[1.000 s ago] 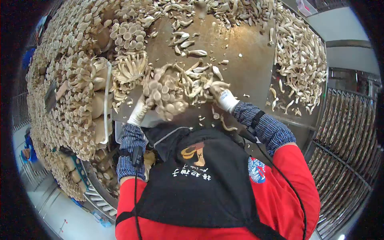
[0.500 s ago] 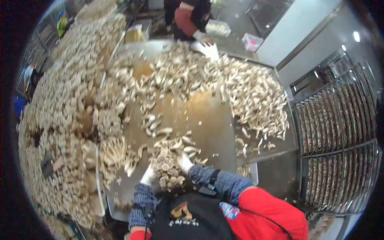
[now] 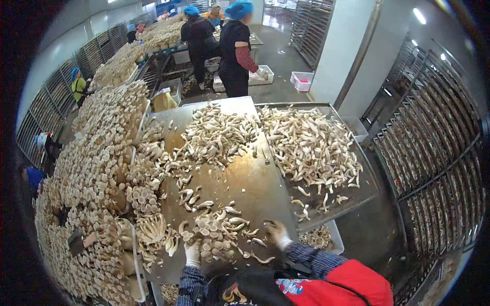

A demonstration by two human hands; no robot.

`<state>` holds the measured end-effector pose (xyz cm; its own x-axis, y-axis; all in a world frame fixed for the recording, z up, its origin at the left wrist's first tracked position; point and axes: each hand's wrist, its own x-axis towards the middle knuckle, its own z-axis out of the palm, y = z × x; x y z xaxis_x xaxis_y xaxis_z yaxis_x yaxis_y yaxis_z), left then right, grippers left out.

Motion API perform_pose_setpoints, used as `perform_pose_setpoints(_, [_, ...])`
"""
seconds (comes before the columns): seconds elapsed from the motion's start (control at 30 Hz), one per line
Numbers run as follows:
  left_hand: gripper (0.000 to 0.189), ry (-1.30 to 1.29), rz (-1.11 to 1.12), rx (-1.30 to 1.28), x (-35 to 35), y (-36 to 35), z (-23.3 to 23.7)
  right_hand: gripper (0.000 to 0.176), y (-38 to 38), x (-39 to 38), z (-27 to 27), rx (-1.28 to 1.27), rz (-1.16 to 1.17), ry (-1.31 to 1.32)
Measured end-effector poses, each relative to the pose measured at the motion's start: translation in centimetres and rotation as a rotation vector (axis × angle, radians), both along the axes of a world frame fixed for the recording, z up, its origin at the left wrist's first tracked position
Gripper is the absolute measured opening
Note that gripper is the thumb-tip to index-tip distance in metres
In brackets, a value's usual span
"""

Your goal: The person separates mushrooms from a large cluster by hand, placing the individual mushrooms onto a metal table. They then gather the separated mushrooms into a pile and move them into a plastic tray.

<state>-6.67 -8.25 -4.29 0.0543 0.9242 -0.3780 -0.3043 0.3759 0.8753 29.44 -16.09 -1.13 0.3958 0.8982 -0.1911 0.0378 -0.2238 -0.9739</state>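
A loosened clump of oyster-type mushrooms (image 3: 212,234) with round pale caps lies on the metal tabletop (image 3: 250,188) in front of me. My left hand (image 3: 193,252), in a white glove with darker fingertips, grips the clump's left side; its fingers are partly hidden against the caps. To the right, my right hand (image 3: 278,234) is apart from the clump, fingers loosely spread and nothing visible in them. Several single mushrooms lie between the hands. Close to my left hand stands another mushroom cluster (image 3: 151,229) with long stems.
Mushroom clusters (image 3: 97,148) are massed along the left. Loose mushrooms (image 3: 219,135) cover the table's far part, and more fill a dark tray (image 3: 311,145) at right. A white bin (image 3: 334,237) sits below the table edge. Racks (image 3: 434,148) stand right; a co-worker (image 3: 237,56) stands beyond.
My right hand has let go of the clump and moved right. The clump has spread out on the table. My view has tilted up, and the co-worker's hand is away from the mushroom pile.
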Motion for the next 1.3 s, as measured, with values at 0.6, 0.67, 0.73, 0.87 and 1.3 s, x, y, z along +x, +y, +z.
perform_pose_setpoints(0.6, [0.034, -0.223, -0.184, -0.058, 9.1, 4.5, 12.1, 0.051, 4.5, -2.6, 3.1, -0.135, 0.705, 0.062])
perform_pose_setpoints(0.67, [0.032, 0.037, -0.212, 0.126, 10.0, 4.4, 10.8, 0.057, 9.1, -6.9, 4.5, 0.308, 0.752, -0.364])
perform_pose_setpoints(0.73, [0.035, 0.093, -0.164, 0.126, 10.1, 5.0, 9.5, 0.043, 11.0, -10.1, 5.4, 0.115, 0.605, 0.097])
perform_pose_setpoints(0.87, [0.041, -0.082, -0.186, 0.121, 8.2, 5.3, 10.7, 0.022, 11.8, -11.5, 7.8, -0.076, 0.396, 0.494])
perform_pose_setpoints(1.3, [0.030, -0.238, -0.143, -0.071, 4.0, 7.7, 11.5, 0.026, 16.8, -11.9, 4.6, -0.311, 0.261, 1.279])
